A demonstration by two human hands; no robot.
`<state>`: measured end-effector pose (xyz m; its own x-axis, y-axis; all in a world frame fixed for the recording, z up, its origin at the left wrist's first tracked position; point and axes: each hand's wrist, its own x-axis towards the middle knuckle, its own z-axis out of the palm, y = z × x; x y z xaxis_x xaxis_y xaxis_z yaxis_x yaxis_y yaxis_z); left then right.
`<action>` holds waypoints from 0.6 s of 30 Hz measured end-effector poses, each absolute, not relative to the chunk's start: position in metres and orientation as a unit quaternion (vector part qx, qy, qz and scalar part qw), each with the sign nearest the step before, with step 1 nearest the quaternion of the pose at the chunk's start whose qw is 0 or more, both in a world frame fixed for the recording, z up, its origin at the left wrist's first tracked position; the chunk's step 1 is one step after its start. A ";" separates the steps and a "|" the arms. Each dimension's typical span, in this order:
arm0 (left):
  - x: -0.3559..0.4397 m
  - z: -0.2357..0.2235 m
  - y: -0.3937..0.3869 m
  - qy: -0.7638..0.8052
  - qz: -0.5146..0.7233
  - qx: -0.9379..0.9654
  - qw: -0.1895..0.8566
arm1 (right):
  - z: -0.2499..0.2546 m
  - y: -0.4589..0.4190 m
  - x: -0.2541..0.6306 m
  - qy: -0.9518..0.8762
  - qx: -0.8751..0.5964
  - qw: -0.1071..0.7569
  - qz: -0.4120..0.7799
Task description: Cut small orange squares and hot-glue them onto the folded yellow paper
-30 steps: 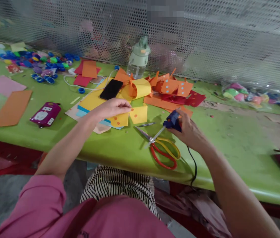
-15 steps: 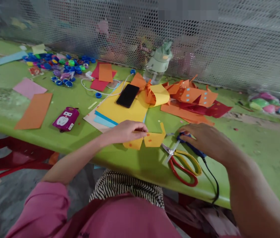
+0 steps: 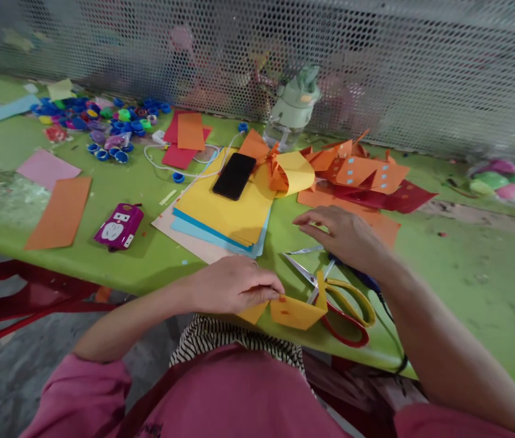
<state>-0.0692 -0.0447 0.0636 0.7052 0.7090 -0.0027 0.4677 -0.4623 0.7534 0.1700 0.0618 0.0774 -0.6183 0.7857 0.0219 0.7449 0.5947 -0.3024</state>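
My left hand pinches a cut yellow paper piece with small orange dots, near the table's front edge. One narrow upright strip of the paper overlaps the scissors, which lie open with one red and one yellow handle. My right hand hovers above the blades, thumb and fingers apart, holding nothing. Under its wrist lies a blue glue gun with a dark cord, mostly hidden by the hand. A whitish stick shows by the scissors' pivot.
A paper stack carries a black phone. Behind stand a water bottle and cut orange paper pieces. A purple power socket, orange sheet and many blue caps lie left. A perforated metal panel runs behind.
My right hand has let go of the glue gun and moved left, its fingers opening. My left hand has brought the yellow paper closer to my body and to the right.
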 end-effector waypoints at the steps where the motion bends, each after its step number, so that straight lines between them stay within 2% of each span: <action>1: -0.068 0.066 -0.047 0.347 0.154 0.842 0.382 | 0.077 0.063 0.167 -0.889 -0.428 0.076 0.146; 9: -0.068 0.073 -0.053 0.332 0.156 0.849 0.381 | 0.060 0.094 0.097 -0.914 -0.359 0.077 0.173; 18: -0.097 0.072 -0.070 0.388 0.187 0.822 0.374 | 0.032 0.100 -0.010 -0.942 -0.260 0.083 0.193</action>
